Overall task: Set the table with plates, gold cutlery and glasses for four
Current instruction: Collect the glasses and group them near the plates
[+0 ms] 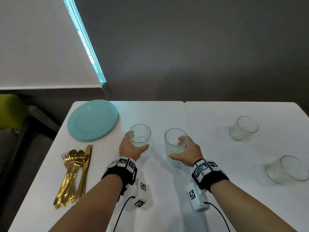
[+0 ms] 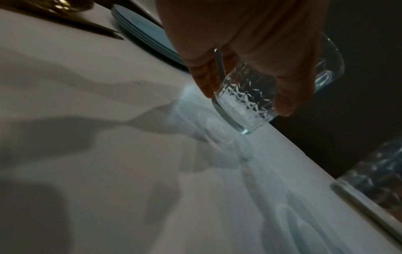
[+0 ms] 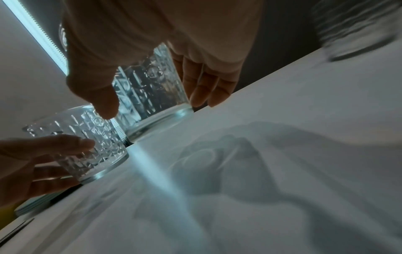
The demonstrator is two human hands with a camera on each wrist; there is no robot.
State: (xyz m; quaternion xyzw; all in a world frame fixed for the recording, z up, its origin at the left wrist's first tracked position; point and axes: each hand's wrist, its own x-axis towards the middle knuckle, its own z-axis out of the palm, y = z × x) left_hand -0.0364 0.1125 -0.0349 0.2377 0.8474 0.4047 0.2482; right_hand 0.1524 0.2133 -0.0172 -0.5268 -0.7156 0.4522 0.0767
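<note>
left hand grips glass | right hand grips second glass | no legible writing

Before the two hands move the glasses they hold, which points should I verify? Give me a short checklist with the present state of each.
1. The left hand grips its clear patterned glass tumbler, thumb and fingers on opposite sides: ok.
2. The right hand grips the second clear tumbler: ok.
3. Held tumblers apart, not touching: ok.
4. Right-hand tumbler lifted off the white table: cannot tell; its base is very near the surface.
5. The two other tumblers, far right and near right, stand away from the hands: ok.
6. Stack of turquoise plates and pile of gold cutlery distributed to places: not ok.
</note>
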